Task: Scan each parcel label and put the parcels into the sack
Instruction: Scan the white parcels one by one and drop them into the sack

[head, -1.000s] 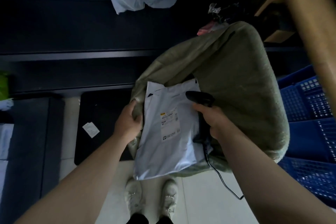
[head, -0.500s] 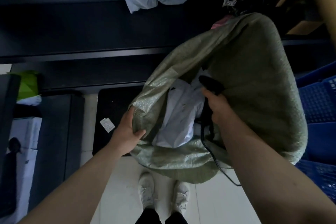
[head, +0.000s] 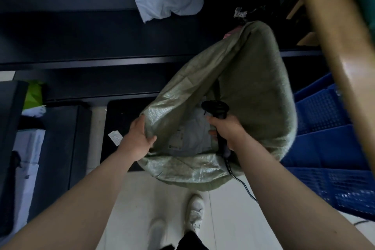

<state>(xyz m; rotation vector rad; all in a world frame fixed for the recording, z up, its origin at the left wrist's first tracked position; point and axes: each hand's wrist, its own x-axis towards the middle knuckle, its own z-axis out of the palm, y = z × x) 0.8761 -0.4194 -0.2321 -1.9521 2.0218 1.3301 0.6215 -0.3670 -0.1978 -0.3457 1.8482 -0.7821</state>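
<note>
pale grey parcel (head: 192, 135) label-up inside olive woven sack (head: 253, 91), mouth open

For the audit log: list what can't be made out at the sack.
In the head view:
parcel label: too dim and small to read.
sack depths: hidden by its wall and the parcel.
scanner trigger: covered by the right hand.
left hand: fingertips tucked behind the sack's rim.

parcel (head: 190, 138) label print, seemingly too blurred to read
</note>
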